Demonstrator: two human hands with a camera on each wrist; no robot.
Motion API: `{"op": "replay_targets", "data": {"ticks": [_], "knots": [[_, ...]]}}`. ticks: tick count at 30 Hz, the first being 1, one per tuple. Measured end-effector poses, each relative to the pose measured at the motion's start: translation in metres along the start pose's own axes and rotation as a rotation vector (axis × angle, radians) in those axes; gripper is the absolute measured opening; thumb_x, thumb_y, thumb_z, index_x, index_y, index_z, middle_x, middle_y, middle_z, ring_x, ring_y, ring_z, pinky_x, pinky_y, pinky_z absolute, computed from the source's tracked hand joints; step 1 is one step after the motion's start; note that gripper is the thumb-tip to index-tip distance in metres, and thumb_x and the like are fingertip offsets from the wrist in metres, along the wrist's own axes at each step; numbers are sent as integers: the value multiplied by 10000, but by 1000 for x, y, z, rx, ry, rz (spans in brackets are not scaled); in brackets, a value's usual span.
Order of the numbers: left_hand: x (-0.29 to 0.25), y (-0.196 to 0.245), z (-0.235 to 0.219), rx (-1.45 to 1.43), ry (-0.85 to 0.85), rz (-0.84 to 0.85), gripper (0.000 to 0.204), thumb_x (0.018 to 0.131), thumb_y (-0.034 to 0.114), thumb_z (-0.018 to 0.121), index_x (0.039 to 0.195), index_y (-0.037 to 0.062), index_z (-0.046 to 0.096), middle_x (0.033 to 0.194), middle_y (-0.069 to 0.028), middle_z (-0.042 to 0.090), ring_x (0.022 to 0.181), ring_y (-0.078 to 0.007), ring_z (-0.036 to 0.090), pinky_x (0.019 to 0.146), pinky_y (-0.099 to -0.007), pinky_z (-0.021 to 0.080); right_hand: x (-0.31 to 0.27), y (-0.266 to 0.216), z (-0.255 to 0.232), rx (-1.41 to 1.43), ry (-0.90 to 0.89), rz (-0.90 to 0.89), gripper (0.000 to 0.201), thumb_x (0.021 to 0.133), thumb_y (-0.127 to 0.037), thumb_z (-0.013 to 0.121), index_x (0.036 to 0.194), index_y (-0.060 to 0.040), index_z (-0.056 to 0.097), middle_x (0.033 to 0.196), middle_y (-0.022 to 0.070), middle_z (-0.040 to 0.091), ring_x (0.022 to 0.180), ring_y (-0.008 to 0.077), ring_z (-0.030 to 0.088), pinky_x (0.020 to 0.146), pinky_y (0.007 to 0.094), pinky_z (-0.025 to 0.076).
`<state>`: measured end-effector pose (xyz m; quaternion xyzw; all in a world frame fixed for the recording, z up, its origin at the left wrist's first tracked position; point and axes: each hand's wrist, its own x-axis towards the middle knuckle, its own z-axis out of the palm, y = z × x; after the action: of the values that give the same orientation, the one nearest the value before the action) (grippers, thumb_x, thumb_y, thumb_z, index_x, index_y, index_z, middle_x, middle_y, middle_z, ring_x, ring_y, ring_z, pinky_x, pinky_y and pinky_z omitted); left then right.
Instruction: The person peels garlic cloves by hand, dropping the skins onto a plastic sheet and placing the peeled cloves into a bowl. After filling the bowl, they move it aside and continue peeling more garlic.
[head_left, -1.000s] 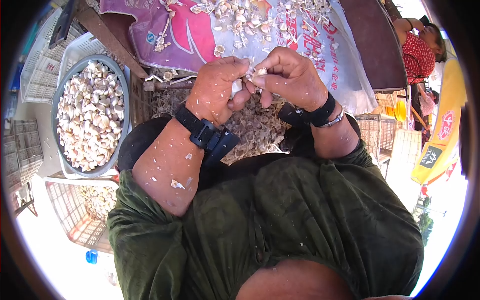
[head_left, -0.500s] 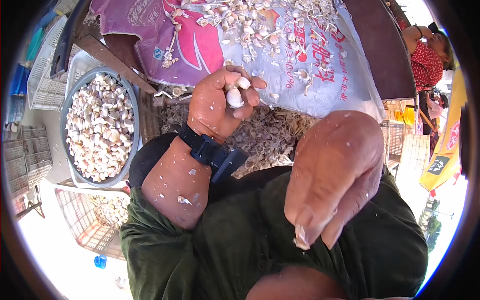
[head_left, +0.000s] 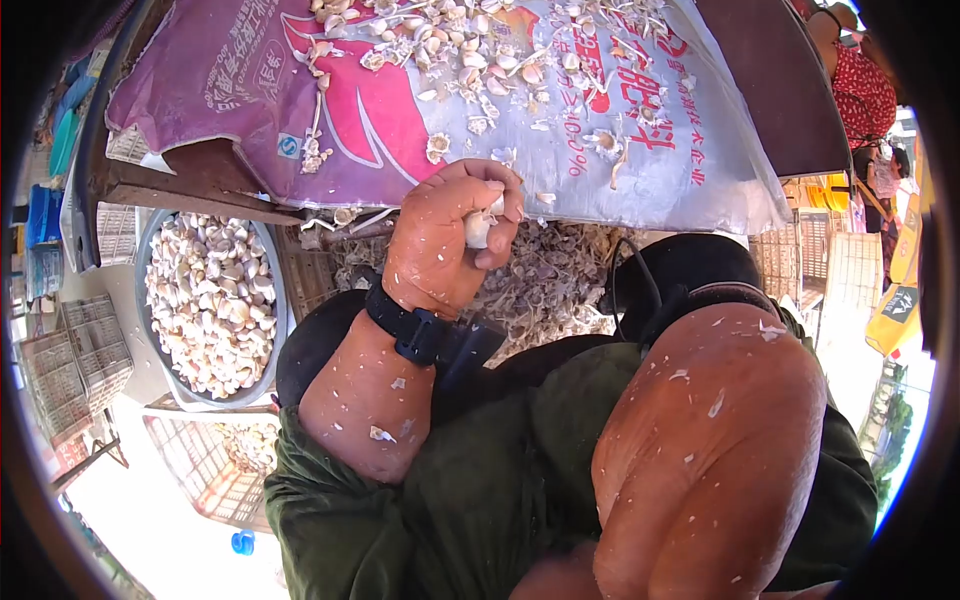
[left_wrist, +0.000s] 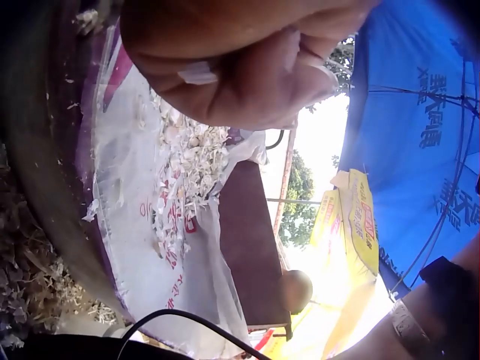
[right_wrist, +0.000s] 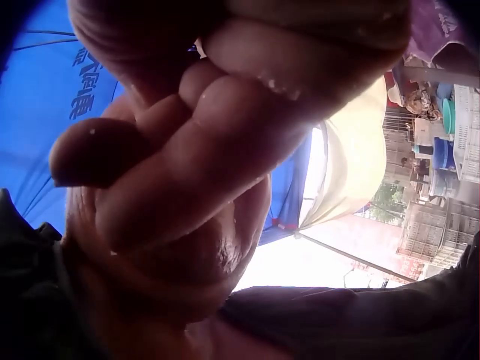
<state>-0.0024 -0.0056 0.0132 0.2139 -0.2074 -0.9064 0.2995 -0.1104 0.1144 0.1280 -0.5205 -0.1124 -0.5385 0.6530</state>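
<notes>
Peeled-looking garlic cloves [head_left: 478, 230] lie in the curled fingers of the left hand [head_left: 445, 240], held over the near edge of the printed sack [head_left: 560, 190]. In the left wrist view that hand [left_wrist: 240, 67] fills the top, a pale bit showing between its fingers. Close under the head camera, the right hand [head_left: 710, 450] is raised in front of the chest, its fingertips out of sight there. The right wrist view shows the right hand [right_wrist: 195, 142] with fingers curled inward; whether something is pinched in them is hidden.
Loose cloves and skins [head_left: 470, 60] lie on the sack. A round grey tub [head_left: 282, 325] full of cloves stands at the left, above a crate [head_left: 200, 470] holding more. Husks [head_left: 550, 290] are heaped below the sack's edge. Another person in red [head_left: 862, 95] is at the upper right.
The hands were together over the sack's edge; the right hand has come away toward the chest and camera. The left hand's fingers have closed further around its cloves.
</notes>
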Motion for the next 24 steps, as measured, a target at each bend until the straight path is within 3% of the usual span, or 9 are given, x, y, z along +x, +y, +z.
{"op": "replay_targets", "data": {"ticks": [2, 4, 8, 10, 12, 14, 16, 22, 24], "knots": [[2, -1, 1, 13, 25, -19, 129, 867, 99, 506, 934, -4, 542, 785, -100, 578, 522, -124, 486, 425, -241, 339, 13, -5, -11, 0, 205, -62, 316, 873, -151, 719, 1087, 52, 603, 895, 170, 663, 747, 335, 666, 561, 372, 544], [5, -3, 3, 31, 44, -27, 130, 866, 102, 508, 933, -3, 543, 782, -100, 580, 516, -124, 483, 424, -241, 338, 41, -19, -49, 143, -350, 172, 317, 877, -141, 711, 1098, 56, 597, 922, 179, 666, 780, 340, 671, 537, 378, 537], [9, -2, 5, 21, 5, -64, 136, 874, 125, 501, 895, 2, 555, 826, -118, 607, 548, -138, 511, 440, -251, 349, 53, -31, -72, 416, -788, 578, 170, 903, -143, 672, 939, 22, 649, 872, 147, 684, 707, 284, 685, 557, 350, 543], [7, -5, 10, -17, 48, -111, 208, 904, 187, 488, 905, -4, 571, 842, -127, 610, 593, -152, 540, 450, -261, 360, 32, -55, -82, -73, -326, 396, 297, 838, 58, 692, 1108, 117, 583, 854, 233, 658, 809, 315, 677, 606, 317, 530], [9, -7, 11, -56, 0, -150, 266, 921, 279, 507, 941, 27, 590, 854, -98, 634, 634, -155, 602, 464, -256, 408, 12, -55, -91, -105, -86, 562, 294, 786, 9, 777, 1022, 104, 629, 842, 187, 672, 669, 277, 667, 558, 301, 518], [7, -8, 19, -197, 78, -234, 344, 936, 358, 494, 972, 34, 604, 898, -117, 651, 688, -188, 627, 480, -269, 422, 7, -68, -101, -647, 206, 803, 306, 747, -28, 813, 977, 76, 639, 752, 103, 677, 568, 126, 635, 484, 248, 487], [5, -6, 22, -226, 139, -240, 362, 945, 364, 501, 997, 21, 608, 939, -142, 658, 709, -212, 638, 459, -259, 408, -2, -66, -129, -886, 466, 873, 88, 856, 2, 695, 925, 25, 645, 747, 63, 664, 537, 85, 600, 461, 222, 445], [7, -5, 1, -188, -26, -240, 203, 910, 191, 537, 935, 5, 612, 913, -161, 623, 656, -178, 589, 423, -232, 372, -36, -49, -276, -1444, 550, 814, 104, 920, -100, 613, 978, -18, 642, 735, 57, 618, 623, 142, 634, 573, 305, 511], [7, -1, 9, -136, 44, -230, 181, 899, 167, 547, 931, -3, 601, 899, -144, 613, 650, -166, 580, 426, -230, 375, -50, -40, -314, -1729, 362, 793, 118, 897, -146, 619, 958, -53, 659, 772, 99, 654, 695, 215, 663, 668, 351, 529]]}}
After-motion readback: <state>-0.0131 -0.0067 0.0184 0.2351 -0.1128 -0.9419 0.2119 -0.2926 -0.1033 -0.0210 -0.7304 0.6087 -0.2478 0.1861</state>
